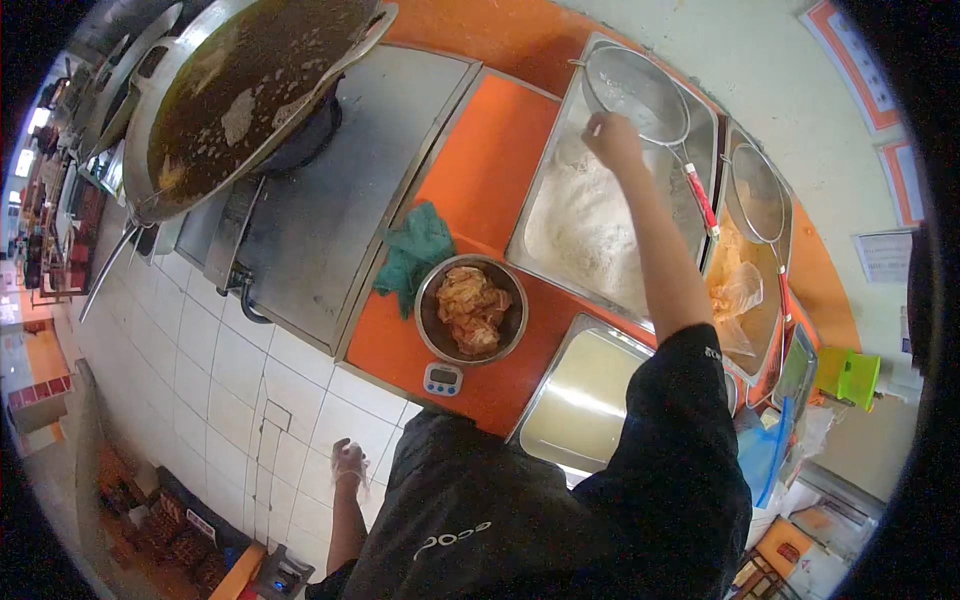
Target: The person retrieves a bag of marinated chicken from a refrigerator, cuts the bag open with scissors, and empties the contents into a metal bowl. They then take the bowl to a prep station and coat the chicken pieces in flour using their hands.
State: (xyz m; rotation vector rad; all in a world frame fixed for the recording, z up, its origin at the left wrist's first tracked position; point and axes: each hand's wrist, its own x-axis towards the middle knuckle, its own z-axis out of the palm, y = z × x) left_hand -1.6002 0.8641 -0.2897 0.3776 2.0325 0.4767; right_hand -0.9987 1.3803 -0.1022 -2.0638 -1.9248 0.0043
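Observation:
My right hand (615, 142), bare with its fingers curled, is over a steel tray of white flour (574, 217), beside the rim of a mesh strainer (637, 94); whether it grips anything is unclear. My left hand (349, 459) hangs low above the tiled floor, with thin clear plastic about it like a glove; its fingers are partly bent and their grip cannot be made out. Raw-looking, marinated meat pieces (474, 307) lie in a round steel bowl (521, 300) on the orange counter. Below my right arm stands a tray of pale liquid (577, 397).
A large wok of dark oil (247, 97) sits on a burner at upper left. Near the bowl are a green cloth (420, 251) and a digital timer (443, 379). A tray of orange-yellow powder (731, 262), with a second strainer (756, 191), is beside the wall.

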